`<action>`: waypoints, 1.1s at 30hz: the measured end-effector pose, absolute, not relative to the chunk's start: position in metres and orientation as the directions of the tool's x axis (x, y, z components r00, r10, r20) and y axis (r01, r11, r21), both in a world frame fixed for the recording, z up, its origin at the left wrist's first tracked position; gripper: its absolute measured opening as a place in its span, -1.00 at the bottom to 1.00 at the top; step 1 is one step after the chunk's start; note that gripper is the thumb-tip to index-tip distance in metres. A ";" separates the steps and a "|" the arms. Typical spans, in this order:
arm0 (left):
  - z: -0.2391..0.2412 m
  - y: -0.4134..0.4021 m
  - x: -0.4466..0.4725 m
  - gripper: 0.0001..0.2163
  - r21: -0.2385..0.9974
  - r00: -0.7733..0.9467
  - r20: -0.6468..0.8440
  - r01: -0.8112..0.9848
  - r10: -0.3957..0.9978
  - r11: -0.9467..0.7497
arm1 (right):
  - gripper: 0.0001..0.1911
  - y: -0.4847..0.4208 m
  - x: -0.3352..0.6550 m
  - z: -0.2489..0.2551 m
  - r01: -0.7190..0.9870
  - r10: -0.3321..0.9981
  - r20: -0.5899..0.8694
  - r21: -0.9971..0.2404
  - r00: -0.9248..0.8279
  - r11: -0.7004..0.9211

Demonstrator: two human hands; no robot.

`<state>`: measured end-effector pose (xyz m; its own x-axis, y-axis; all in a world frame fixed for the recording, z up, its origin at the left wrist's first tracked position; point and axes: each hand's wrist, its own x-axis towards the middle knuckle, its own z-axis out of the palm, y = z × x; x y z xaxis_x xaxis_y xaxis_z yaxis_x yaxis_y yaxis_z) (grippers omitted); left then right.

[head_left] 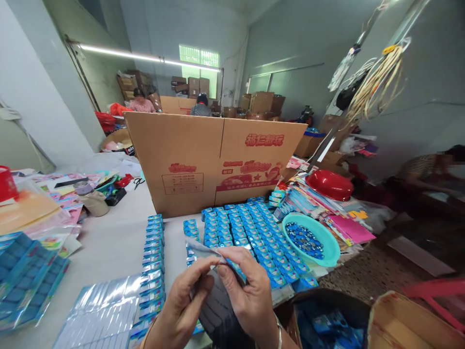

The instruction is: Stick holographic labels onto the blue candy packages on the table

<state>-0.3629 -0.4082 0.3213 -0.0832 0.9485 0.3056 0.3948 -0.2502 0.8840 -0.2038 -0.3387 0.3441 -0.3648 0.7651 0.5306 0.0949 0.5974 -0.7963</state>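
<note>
Both my hands pinch the upper edge of a thin, greyish plastic sheet point(218, 308) with faint lines across it. My left hand point(189, 298) grips it between thumb and bent fingers. Close beside it, my right hand point(250, 291) is closed on the same edge, thumb facing me. The sheet's lower part drops into shadow between my wrists. Behind my hands stand rows of small blue boxes point(240, 223). A single column of blue boxes point(150, 271) runs along the left of my left hand.
A tall cardboard panel point(185, 160) stands behind the boxes. At right are a turquoise basin point(332, 257) of small blue pieces and a red bowl point(329, 184). Shiny plastic sheets point(101, 310) and wrapped blue packs point(25, 281) lie left. An open carton point(403, 325) sits below right. Other people sit farther off.
</note>
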 end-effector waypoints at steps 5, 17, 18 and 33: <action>0.324 -0.407 -0.358 -0.68 0.944 -0.127 0.248 0.253 0.960 -0.210 | -0.80 -0.342 -0.203 0.342 0.110 0.795 0.476 -0.829 -0.376 0.549; 0.319 -0.407 -0.355 -0.68 0.923 -0.152 0.314 0.281 0.937 -0.264 | -0.85 -0.346 -0.207 0.341 0.100 0.769 0.553 -0.788 -0.321 0.608; 0.319 -0.407 -0.355 -0.67 0.923 -0.152 0.315 0.280 0.937 -0.265 | -0.86 -0.346 -0.208 0.341 0.092 0.773 0.555 -0.792 -0.307 0.604; 0.317 -0.406 -0.359 -0.69 0.959 -0.166 0.243 0.189 0.956 -0.211 | -0.81 -0.347 -0.213 0.339 0.126 0.662 0.696 -0.656 -0.278 0.744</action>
<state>-0.3586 -0.4055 0.3171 -0.1663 0.9557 0.2430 0.1894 -0.2109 0.9590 -0.2135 -0.3470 0.3387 -0.2783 0.6617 0.6962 0.1262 0.7438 -0.6564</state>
